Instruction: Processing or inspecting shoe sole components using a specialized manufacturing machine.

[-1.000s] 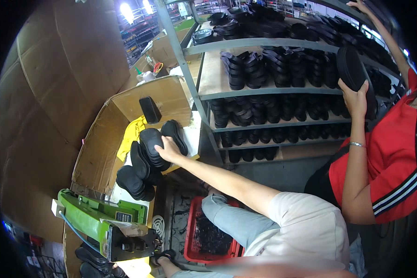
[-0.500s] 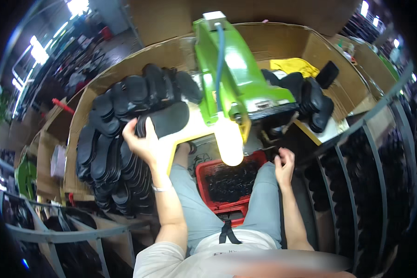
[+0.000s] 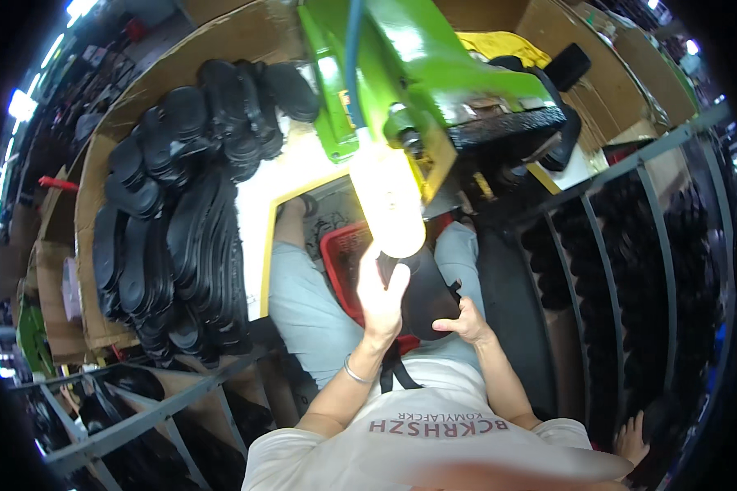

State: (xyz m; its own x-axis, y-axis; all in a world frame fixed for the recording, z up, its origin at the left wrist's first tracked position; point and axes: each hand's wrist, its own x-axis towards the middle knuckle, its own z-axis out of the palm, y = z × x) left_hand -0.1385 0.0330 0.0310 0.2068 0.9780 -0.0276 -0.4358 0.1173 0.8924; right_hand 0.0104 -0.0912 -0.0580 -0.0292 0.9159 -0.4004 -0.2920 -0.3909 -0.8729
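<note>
Both hands meet on one black shoe sole (image 3: 424,296), held up over the lap just under the glowing lamp (image 3: 387,199) of the green machine (image 3: 401,69). The left hand (image 3: 379,299) lies flat along the sole's left edge, fingers stretched upward and only loosely curled on it. The right hand (image 3: 464,320) pinches the sole's lower right edge at about five o'clock, fingers closed on it. A red crate (image 3: 342,260) sits below, between the knees (dark pieces inside). Stacked black soles (image 3: 176,221) fill the cardboard tray at nine o'clock; metal racks (image 3: 622,270) stand at three o'clock.
</note>
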